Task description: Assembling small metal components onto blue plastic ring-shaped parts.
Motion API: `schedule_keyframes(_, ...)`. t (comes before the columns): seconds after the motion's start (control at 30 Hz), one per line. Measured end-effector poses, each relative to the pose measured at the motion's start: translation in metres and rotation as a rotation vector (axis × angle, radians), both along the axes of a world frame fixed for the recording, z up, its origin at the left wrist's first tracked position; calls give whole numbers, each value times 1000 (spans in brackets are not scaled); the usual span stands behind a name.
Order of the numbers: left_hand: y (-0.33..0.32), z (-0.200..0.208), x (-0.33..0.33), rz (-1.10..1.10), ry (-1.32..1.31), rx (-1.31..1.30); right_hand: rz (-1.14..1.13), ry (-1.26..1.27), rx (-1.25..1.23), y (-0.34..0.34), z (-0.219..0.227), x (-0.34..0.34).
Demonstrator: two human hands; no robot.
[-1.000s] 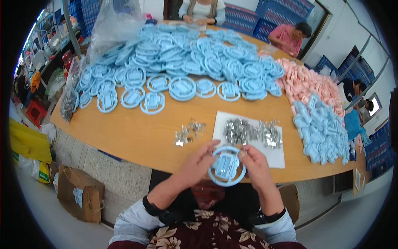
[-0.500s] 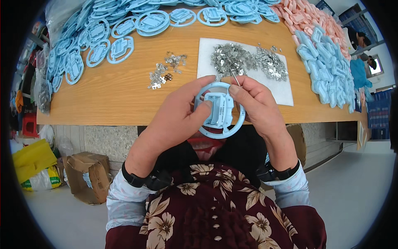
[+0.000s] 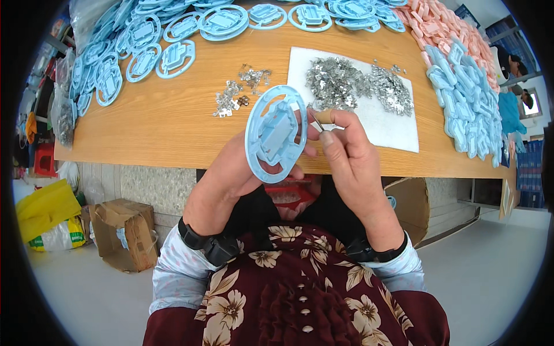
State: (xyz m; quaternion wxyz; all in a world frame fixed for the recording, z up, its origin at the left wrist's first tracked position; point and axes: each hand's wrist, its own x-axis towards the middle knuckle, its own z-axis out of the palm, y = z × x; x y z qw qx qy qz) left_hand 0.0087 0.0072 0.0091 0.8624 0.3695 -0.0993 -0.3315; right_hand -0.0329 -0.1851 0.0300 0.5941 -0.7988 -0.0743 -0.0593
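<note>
My left hand is closed on a light blue plastic toy steering wheel, which stands tilted above the table's near edge. Its recessed face with a rectangular middle is turned up, and most of my left fingers are hidden behind it. Just to its right, my right hand pinches a thin metal tool between thumb and forefinger; its exact kind is unclear. A tan wrap covers part of the right forefinger. Beyond my hands, small silvery metal pieces lie heaped on a white foam sheet.
More metal bits lie loose on the wooden table. Blue wheels pile up along the back and left. Blue parts and pink parts are heaped at right. A cardboard box sits on the floor.
The steering wheel has moved up and left and been turned, so its other face now shows. My right hand has come off its rim, still pinching the thin metal tool.
</note>
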Motion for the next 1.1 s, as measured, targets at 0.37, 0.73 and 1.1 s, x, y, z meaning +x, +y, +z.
schedule_keyframes(0.37, 12, -17, -8, -185, -116, 19, 168, 404, 409, -4, -1, 21)
schedule_keyframes(0.73, 32, -12, -14, -104, 37, 202, 43, 273, -87, -39, 0, 17)
schedule_keyframes(1.1, 48, -7, -11, 107, -61, 366, -127, -105, -611, -16, 6, 66)
